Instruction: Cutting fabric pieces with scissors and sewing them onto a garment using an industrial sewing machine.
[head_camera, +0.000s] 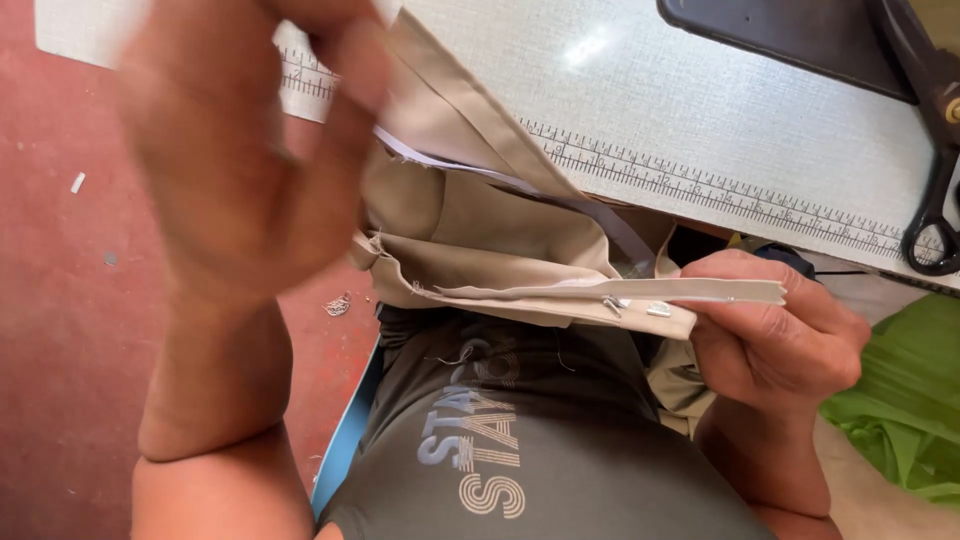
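Note:
A beige garment piece (480, 215) hangs from the table edge down to my lap. A pale zipper tape (620, 291) with a small metal slider (612, 305) runs along its lower fold. My right hand (775, 335) pinches the right end of the zipper and the fabric under it. Raised and blurred at the upper left is my left hand (235, 165), close to the camera; its fingertips reach the top of the fabric, though whether it grips the cloth is unclear.
A white table (700, 110) with a printed ruler strip along its edge lies ahead. Black scissors (935, 130) rest at its right, a dark object (790, 30) at the back. Green cloth (900, 400) sits at the lower right. Red floor (60, 300) lies at the left.

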